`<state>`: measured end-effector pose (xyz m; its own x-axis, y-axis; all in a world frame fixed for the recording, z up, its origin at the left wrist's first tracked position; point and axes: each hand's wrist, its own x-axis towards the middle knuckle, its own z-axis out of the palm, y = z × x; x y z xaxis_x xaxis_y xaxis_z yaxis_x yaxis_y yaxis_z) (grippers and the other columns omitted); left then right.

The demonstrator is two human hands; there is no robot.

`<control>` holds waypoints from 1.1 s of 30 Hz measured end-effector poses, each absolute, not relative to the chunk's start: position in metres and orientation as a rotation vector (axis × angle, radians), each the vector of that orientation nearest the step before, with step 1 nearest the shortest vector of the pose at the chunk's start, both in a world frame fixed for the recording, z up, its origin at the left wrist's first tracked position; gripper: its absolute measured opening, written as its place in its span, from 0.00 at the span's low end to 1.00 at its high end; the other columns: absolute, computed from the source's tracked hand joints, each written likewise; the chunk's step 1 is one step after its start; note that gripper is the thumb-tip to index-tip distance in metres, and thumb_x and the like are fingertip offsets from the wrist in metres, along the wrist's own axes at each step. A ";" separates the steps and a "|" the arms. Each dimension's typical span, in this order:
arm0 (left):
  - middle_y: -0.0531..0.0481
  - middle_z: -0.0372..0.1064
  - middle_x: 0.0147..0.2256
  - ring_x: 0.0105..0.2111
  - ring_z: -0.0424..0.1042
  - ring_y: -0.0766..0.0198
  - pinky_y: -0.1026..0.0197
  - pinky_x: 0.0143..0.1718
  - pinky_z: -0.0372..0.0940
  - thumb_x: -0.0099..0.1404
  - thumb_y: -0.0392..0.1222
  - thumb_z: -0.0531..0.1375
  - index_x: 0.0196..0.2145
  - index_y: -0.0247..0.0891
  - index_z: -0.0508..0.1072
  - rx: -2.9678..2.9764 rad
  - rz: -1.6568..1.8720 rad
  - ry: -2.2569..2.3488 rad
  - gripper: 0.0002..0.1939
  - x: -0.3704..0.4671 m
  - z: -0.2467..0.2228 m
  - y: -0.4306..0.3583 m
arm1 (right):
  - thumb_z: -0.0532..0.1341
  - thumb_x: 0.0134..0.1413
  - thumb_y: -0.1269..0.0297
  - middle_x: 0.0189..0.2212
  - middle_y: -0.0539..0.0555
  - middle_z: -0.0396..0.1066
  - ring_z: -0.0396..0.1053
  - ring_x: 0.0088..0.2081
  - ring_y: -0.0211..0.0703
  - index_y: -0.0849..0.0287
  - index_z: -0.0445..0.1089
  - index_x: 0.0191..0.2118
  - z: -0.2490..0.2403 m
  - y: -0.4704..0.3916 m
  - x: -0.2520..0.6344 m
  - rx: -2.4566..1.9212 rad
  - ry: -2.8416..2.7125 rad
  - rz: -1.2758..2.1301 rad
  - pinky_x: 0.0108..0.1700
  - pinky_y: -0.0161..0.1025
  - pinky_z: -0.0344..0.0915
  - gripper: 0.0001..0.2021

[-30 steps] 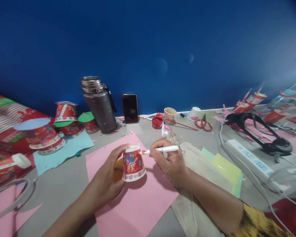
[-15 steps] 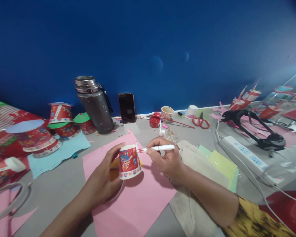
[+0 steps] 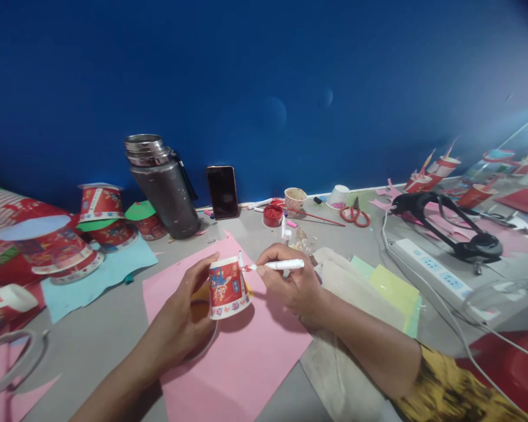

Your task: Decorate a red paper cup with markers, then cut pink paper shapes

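Note:
A red paper cup (image 3: 229, 287) with printed figures is upside down, slightly tilted, above a pink sheet (image 3: 242, 363). My left hand (image 3: 189, 310) grips its left side, fingers behind it and thumb low. My right hand (image 3: 293, 281) pinches a white marker (image 3: 286, 264) lying level, its red tip end at the cup's upper right edge. A small thin white piece stands at that edge near the tip; whether the tip touches it I cannot tell. Something yellow shows partly behind the cup.
Behind stand a dark flask (image 3: 161, 187), a phone (image 3: 222, 192) and a red tub (image 3: 273, 216). Decorated cups (image 3: 55, 240) fill the left. Rightward lie scissors (image 3: 355, 214), a cloth (image 3: 347, 293), a black headset frame (image 3: 449, 228) and a power strip (image 3: 435, 272) with cables.
The whole view has shifted slightly, so everything appears a little farther left. Both hands keep their grips on the cup and marker, with little change between them.

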<state>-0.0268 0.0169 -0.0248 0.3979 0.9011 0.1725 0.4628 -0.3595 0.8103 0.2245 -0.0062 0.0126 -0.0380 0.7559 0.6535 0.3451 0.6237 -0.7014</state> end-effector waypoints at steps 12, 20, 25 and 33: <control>0.37 0.61 0.72 0.71 0.66 0.36 0.38 0.65 0.70 0.63 0.50 0.67 0.69 0.48 0.59 1.815 0.905 1.173 0.39 -0.021 -0.023 0.012 | 0.62 0.60 0.67 0.28 0.50 0.77 0.65 0.24 0.36 0.57 0.74 0.34 0.016 -0.006 0.227 -0.910 -1.615 0.492 0.28 0.35 0.64 0.04; 0.35 0.62 0.71 0.71 0.65 0.35 0.35 0.67 0.68 0.64 0.52 0.68 0.69 0.48 0.59 1.864 0.922 1.114 0.41 -0.025 -0.029 0.016 | 0.64 0.59 0.66 0.26 0.50 0.75 0.65 0.24 0.37 0.56 0.74 0.34 0.017 -0.007 0.228 -0.859 -1.656 0.562 0.27 0.36 0.62 0.03; 0.35 0.65 0.69 0.67 0.71 0.36 0.35 0.65 0.69 0.64 0.49 0.67 0.69 0.46 0.58 1.868 0.878 1.127 0.40 -0.026 -0.028 0.018 | 0.64 0.60 0.67 0.27 0.50 0.76 0.67 0.25 0.37 0.57 0.75 0.35 0.018 -0.011 0.229 -0.858 -1.652 0.574 0.28 0.35 0.64 0.03; 0.35 0.64 0.70 0.69 0.68 0.36 0.36 0.67 0.67 0.60 0.45 0.67 0.69 0.44 0.60 1.934 0.864 1.193 0.41 -0.025 -0.024 0.016 | 0.64 0.61 0.67 0.27 0.51 0.76 0.67 0.25 0.37 0.57 0.75 0.35 0.017 -0.012 0.227 -0.865 -1.693 0.540 0.29 0.35 0.64 0.03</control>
<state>-0.0245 0.0156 -0.0236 0.3545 0.9181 0.1772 0.4544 -0.3348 0.8255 0.2272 -0.0122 0.0168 -0.1273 0.7740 0.6202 0.2720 0.6286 -0.7286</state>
